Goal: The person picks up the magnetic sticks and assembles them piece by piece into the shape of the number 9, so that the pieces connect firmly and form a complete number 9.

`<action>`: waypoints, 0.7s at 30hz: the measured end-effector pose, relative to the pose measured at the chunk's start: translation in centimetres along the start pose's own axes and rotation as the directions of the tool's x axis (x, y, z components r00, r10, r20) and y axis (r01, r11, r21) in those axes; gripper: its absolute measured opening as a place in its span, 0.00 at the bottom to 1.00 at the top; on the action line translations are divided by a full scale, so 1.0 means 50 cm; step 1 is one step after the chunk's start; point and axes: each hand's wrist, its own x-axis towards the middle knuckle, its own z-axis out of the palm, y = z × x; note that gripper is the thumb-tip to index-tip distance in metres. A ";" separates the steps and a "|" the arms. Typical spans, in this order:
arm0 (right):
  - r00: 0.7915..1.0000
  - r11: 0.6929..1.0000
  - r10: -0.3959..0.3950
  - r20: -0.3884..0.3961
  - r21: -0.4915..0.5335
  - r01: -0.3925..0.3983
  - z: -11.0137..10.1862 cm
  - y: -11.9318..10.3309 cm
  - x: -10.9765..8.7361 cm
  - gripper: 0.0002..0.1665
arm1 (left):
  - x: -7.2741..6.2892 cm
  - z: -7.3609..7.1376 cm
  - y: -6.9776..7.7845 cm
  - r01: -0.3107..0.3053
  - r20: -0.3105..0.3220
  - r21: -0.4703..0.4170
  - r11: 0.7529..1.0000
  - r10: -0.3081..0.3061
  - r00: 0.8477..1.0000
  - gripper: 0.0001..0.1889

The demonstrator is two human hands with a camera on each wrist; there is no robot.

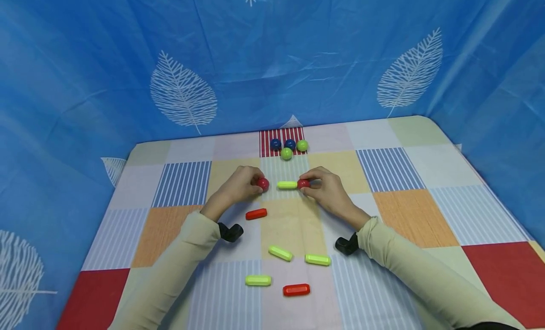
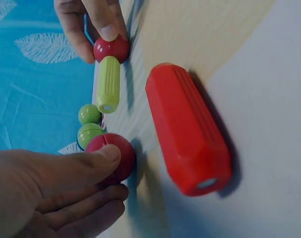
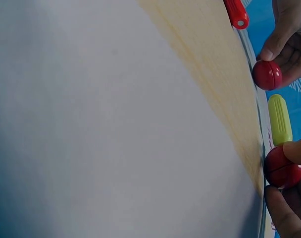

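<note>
Head view: left of centre, the left hand [image 1: 239, 185] pinches one red ball [image 1: 263, 184]; near centre, a yellow-green rod [image 1: 287, 184] points at it across a gap, seemingly held in line by the right hand [image 1: 329, 189], gripping a second red ball [image 1: 303, 183] touching the rod.

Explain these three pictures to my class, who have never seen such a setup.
No machine here: these are a person's bare hands. The wide picture comes from a head-worn camera; the two closer ones come from a wrist camera on each arm. The left hand holds a red ball. The right hand pinches another red ball, with a yellow-green stick touching it. On the patchwork cloth lie two red sticks, three more yellow-green sticks and, farther back, two blue balls and two green balls.
</note>
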 end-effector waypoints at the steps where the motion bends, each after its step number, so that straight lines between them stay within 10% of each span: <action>1: 1.000 1.000 -0.001 0.001 0.001 0.001 0.000 0.000 0.000 0.16 | 0.000 0.001 0.001 -0.006 0.006 0.006 1.000 0.005 1.000 0.16; 21: 1.000 1.000 0.003 0.003 -0.001 -0.003 -0.001 0.001 0.002 0.15 | 0.010 0.024 0.019 -0.055 0.015 0.008 0.998 0.055 0.998 0.17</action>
